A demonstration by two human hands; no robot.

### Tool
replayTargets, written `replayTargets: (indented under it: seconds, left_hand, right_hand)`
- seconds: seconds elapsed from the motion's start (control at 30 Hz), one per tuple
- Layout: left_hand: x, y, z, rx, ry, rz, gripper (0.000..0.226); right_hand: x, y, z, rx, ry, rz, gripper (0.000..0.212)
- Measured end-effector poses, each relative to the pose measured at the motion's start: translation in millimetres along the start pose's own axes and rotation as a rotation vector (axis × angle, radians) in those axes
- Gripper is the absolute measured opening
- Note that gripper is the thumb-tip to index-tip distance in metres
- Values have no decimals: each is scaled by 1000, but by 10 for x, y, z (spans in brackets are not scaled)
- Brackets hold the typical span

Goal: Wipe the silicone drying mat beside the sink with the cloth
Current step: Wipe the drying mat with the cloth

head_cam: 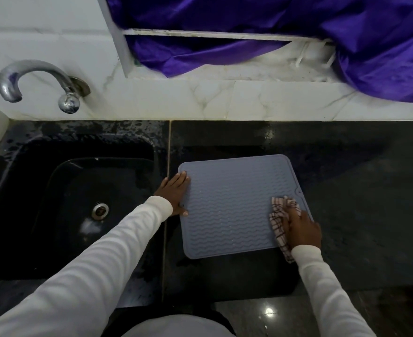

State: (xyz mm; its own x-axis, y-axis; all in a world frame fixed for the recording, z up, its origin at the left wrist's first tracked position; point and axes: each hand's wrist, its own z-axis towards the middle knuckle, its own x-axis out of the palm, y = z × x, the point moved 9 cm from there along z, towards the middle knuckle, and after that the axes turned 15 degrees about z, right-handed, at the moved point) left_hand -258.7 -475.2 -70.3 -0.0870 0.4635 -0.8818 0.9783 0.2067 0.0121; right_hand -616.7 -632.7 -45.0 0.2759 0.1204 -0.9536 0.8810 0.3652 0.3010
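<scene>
Silicone drying mat, grey-blue with wavy ridges, flat on the dark surface just right of the black sink. Left hand spread open, palm down on the mat's left edge, fingers apart — pressing nothing but the mat. Right hand closed on the checked cloth, bunched on the mat's right edge, near its lower corner; part of the cloth hanging out below the wrist, possibly off the mat onto the surface. Both arms in white sleeves. Chrome tap above the sink on the white marble wall; purple fabric draped over the ledge behind.
</scene>
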Motion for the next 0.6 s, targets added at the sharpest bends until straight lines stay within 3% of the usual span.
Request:
replayTargets:
  seconds: [0.13,0.3,0.6]
  left_hand:
    - [-22,-5,-16,-8,4,3,115]
    - [-46,-30,-30,-9,12,4,116]
    - [-162,20,-91,5,-16,102,111]
  right_hand:
    - [-90,-157,62,79,7,29,41]
    - [-229,110,48,70,34,171,46]
    - [-169,2053,-288,-398,-14,401,43]
